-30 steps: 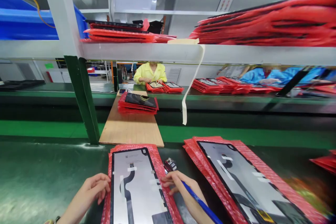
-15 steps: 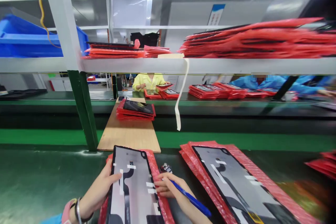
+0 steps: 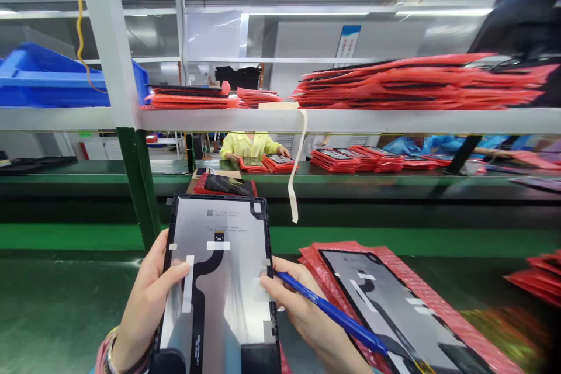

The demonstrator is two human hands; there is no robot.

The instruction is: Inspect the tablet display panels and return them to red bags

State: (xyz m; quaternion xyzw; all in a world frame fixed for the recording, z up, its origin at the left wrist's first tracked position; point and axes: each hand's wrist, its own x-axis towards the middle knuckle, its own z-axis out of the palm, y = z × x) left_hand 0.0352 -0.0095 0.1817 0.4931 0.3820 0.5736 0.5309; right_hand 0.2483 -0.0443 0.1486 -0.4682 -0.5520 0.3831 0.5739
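Note:
A flat grey display panel (image 3: 219, 280) with a black frame, a black ribbon cable and white tape strips is raised towards me. My left hand (image 3: 146, 298) grips its left edge, thumb on the face. On the right edge, my right hand (image 3: 302, 310) pinches the panel with its thumb and also holds a blue pen (image 3: 337, 318) that points down to the right. A second panel (image 3: 394, 310) lies on red bubble-wrap sleeves on the green mat to the right.
A white shelf (image 3: 350, 121) overhead carries stacks of red sleeves (image 3: 416, 82) and a blue bin (image 3: 48, 76); a tape strip (image 3: 294, 169) hangs from it. A green post (image 3: 138, 187) stands at left. Across the belt, a person in yellow (image 3: 249, 145) and another in blue (image 3: 433, 143) work.
Both hands have lifted the panel off its red sleeve and tilted it up towards me. The view has tipped upward.

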